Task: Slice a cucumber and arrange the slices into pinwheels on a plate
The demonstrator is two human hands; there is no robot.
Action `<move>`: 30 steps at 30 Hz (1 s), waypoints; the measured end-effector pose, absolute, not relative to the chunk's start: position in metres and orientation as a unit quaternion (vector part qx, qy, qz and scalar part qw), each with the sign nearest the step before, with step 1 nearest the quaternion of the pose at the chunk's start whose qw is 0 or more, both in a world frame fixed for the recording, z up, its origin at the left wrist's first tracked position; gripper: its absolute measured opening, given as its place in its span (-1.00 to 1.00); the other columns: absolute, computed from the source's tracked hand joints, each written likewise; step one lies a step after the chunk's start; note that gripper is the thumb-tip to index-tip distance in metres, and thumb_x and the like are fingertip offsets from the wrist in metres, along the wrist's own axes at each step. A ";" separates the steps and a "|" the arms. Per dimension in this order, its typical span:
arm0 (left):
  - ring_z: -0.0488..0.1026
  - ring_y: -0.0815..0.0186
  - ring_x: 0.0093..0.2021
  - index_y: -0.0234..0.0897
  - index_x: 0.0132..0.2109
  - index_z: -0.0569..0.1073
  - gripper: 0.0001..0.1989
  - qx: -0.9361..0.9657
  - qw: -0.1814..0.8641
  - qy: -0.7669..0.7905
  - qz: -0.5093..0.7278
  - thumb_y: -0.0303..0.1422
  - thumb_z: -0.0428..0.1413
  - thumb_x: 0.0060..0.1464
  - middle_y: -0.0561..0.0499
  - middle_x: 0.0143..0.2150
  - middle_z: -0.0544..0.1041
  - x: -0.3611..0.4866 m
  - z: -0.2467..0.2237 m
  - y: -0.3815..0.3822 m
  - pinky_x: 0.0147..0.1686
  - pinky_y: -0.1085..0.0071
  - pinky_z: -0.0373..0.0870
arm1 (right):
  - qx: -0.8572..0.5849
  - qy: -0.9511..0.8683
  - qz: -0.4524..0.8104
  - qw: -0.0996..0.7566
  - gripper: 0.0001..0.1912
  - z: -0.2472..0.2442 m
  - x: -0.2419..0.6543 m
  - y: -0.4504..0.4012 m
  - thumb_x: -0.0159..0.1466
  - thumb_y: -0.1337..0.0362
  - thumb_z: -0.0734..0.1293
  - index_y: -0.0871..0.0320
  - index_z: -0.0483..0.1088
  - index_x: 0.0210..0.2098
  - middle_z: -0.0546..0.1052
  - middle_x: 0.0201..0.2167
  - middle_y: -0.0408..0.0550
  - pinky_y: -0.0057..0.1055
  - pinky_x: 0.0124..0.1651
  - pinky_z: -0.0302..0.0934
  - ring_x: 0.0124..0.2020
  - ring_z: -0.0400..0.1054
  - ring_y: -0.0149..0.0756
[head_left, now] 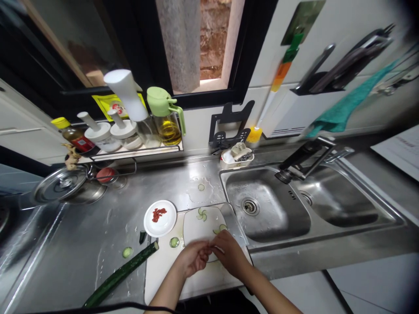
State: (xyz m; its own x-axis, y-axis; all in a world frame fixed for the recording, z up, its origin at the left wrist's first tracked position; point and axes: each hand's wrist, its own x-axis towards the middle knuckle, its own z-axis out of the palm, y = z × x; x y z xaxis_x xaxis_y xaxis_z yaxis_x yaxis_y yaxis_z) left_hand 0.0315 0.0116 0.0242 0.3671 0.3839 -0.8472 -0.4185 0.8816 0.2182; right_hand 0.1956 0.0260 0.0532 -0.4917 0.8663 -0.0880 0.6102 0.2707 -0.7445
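Note:
My left hand (195, 257) and my right hand (230, 253) meet over the near part of a squarish white plate (193, 231). Their fingertips are pinched together; whatever is between them is too small or hidden to make out. Thin cucumber slices (202, 214) form a small pinwheel at the plate's far side. More cucumber slices (220, 229) lie by my right fingers. Under the plate is a pale cutting board (160, 270). A cut cucumber (121, 272) rests with its end on the board's left edge, and a single cucumber round (174, 242) lies nearby.
A round white plate (170, 222) holds small red pieces (159, 214). Right of the board is a double steel sink (268, 196) with a black faucet (296, 159). A lidded pot (70, 185) stands left, below a rack with an oil bottle (166, 124). Loose cucumber pieces (127, 252) dot the counter.

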 end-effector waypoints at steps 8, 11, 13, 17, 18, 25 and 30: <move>0.21 0.59 -0.61 -0.35 -0.27 0.48 -0.59 0.045 0.789 0.532 0.303 -0.38 0.36 -0.39 0.13 -0.55 0.40 0.039 0.017 0.018 -0.60 0.60 -0.03 | -0.502 -0.756 0.375 0.186 -0.83 0.050 0.207 0.021 0.23 0.31 0.22 0.09 0.45 -0.32 0.48 -0.38 -0.07 -0.32 -0.12 0.14 -0.21 0.30 -0.24; 0.23 0.56 -0.59 -0.37 -0.28 0.50 -0.54 0.101 0.765 0.559 0.303 -0.30 0.37 -0.43 0.11 -0.56 0.41 0.043 0.016 0.022 -0.58 0.57 -0.02 | -0.565 -0.706 0.389 0.177 -0.86 0.045 0.211 0.020 0.17 0.30 0.23 0.10 0.41 -0.30 0.48 -0.40 -0.09 -0.35 -0.18 0.16 -0.27 0.33 -0.25; 0.23 0.54 -0.59 -0.38 -0.31 0.51 -0.56 0.140 0.745 0.578 0.301 -0.26 0.36 -0.43 0.11 -0.58 0.41 0.046 0.016 0.026 -0.58 0.56 -0.03 | -0.590 -0.681 0.398 0.169 -0.89 0.041 0.213 0.019 0.15 0.31 0.21 0.10 0.37 -0.36 0.48 -0.44 -0.12 -0.38 -0.24 0.16 -0.32 0.34 -0.27; 0.29 0.48 -0.57 -0.37 -0.38 0.50 -0.66 0.215 0.698 0.616 0.296 -0.26 0.31 -0.36 0.08 -0.57 0.45 0.052 0.014 0.035 -0.57 0.54 0.03 | -0.599 -0.662 0.419 0.167 -0.87 0.035 0.218 0.019 0.13 0.32 0.16 0.09 0.34 -0.44 0.47 -0.49 -0.15 -0.42 -0.30 0.15 -0.39 0.34 -0.30; 0.30 0.47 -0.56 -0.36 -0.40 0.50 -0.70 0.234 0.688 0.619 0.298 -0.28 0.29 -0.34 0.08 -0.56 0.46 0.054 0.012 0.037 -0.55 0.53 0.07 | -0.602 -0.657 0.422 0.169 -0.85 0.034 0.219 0.019 0.12 0.32 0.16 0.09 0.35 -0.44 0.47 -0.50 -0.16 -0.43 -0.32 0.14 -0.41 0.34 -0.31; 0.36 0.42 -0.50 -0.31 -0.46 0.51 -0.90 0.380 0.587 0.650 0.297 -0.38 0.19 -0.23 0.09 -0.55 0.48 0.064 0.000 0.051 -0.41 0.47 0.25 | -0.639 -0.638 0.405 0.149 -0.82 0.022 0.222 0.025 0.16 0.31 0.16 0.11 0.40 -0.39 0.51 -0.47 -0.14 -0.45 -0.33 0.13 -0.41 0.36 -0.31; 0.43 0.37 -0.43 -0.27 -0.41 0.54 -0.90 0.483 0.503 0.671 0.253 -0.42 0.11 -0.11 0.06 -0.47 0.54 0.069 0.000 0.061 -0.35 0.45 0.29 | -0.668 -0.664 0.328 0.073 -0.82 0.017 0.220 0.035 0.20 0.36 0.19 0.12 0.43 -0.32 0.51 -0.41 -0.09 -0.44 -0.25 0.10 -0.31 0.35 -0.29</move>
